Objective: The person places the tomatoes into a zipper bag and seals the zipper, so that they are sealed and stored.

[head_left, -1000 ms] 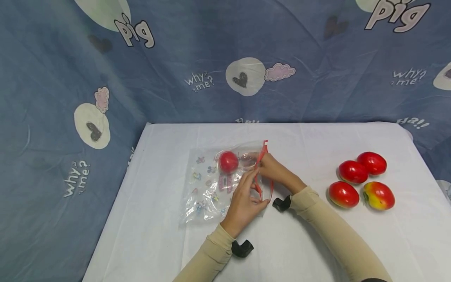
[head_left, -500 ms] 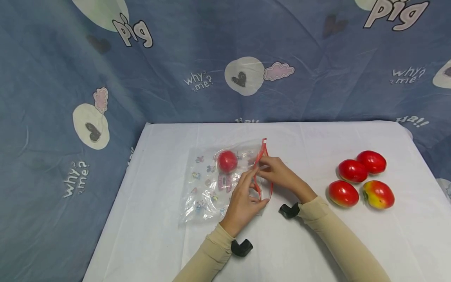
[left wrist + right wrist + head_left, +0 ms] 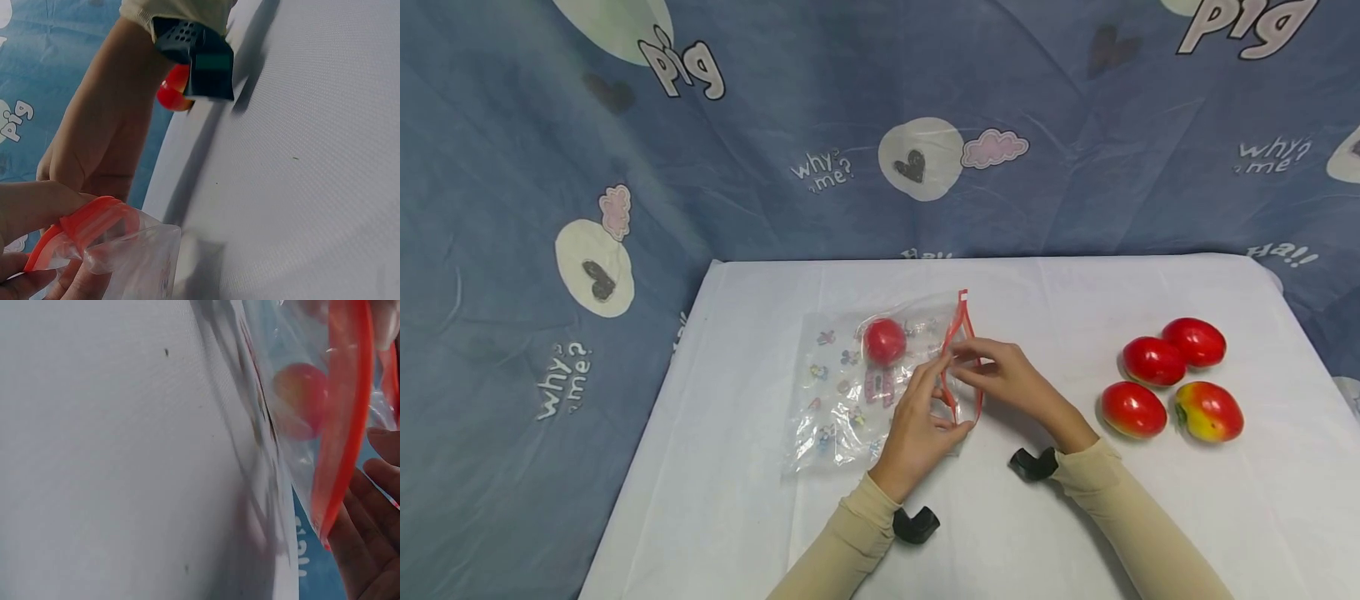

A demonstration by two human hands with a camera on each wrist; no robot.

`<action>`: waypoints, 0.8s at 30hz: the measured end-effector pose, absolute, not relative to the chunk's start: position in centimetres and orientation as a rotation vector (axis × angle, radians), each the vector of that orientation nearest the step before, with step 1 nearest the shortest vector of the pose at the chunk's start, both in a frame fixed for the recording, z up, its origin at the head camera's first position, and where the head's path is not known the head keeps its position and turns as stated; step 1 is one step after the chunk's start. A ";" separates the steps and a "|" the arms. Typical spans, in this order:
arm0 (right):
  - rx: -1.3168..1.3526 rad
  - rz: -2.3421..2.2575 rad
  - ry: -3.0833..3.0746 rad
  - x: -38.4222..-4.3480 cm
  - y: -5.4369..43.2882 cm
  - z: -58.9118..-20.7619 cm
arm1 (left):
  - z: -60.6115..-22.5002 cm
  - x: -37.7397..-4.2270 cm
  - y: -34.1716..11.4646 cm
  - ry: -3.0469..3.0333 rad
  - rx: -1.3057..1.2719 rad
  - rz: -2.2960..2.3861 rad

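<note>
A clear zip bag [image 3: 838,425] with small coloured prints lies on the white tabletop, its red zip edge [image 3: 957,321] facing right and parted. Inside it sits one glossy red fruit [image 3: 884,342], which shows some yellow in the right wrist view [image 3: 301,400]. My left hand [image 3: 916,425] pinches the zip edge at the near side of the mouth; the left wrist view shows thumb and fingers on the red strip [image 3: 100,219]. At the mouth is my right hand [image 3: 1011,379], fingers loosely bent and apart, holding nothing.
Several glossy red oval fruits [image 3: 1133,410] lie grouped on the right of the table; one [image 3: 1210,412] is partly yellow. Black wrist cameras [image 3: 1033,464] stick out from both sleeves. A blue printed cloth [image 3: 760,108] hangs behind the table.
My right hand has drawn back out of the bag, toward the lower right. The left hand, bag and the fruit inside stay nearly in place.
</note>
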State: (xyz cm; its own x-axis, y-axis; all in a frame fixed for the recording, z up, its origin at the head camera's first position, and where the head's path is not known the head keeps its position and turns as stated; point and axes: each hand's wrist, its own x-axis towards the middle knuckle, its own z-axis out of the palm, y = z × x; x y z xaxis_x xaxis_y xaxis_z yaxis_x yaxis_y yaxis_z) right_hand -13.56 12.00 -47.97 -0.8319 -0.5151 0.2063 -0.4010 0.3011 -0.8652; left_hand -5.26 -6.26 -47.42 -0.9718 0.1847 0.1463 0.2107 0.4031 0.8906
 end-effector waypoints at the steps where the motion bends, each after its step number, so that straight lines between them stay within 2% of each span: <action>1: -0.868 -1.581 2.445 -13.4 12.2 -48.0 | -47.4 -5.3 -6.3 -2.611 -0.369 -1.665; 16: -0.892 -1.595 2.554 -10.8 15.4 -47.9 | -47.5 -5.2 -6.2 -2.607 -0.356 -1.679; 24: -0.776 -1.477 2.727 -9.7 18.1 -47.3 | -47.4 -5.2 -6.1 -2.606 -0.349 -1.677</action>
State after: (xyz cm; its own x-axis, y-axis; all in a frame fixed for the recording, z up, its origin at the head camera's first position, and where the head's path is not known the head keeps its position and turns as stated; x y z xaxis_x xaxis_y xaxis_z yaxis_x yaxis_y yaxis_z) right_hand -9.73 18.14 -47.31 -0.8807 -0.3882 0.2713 -0.4393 0.4556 -0.7742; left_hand -5.17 -6.13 -47.45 -0.9747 0.1749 0.1395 0.1995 0.3970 0.8959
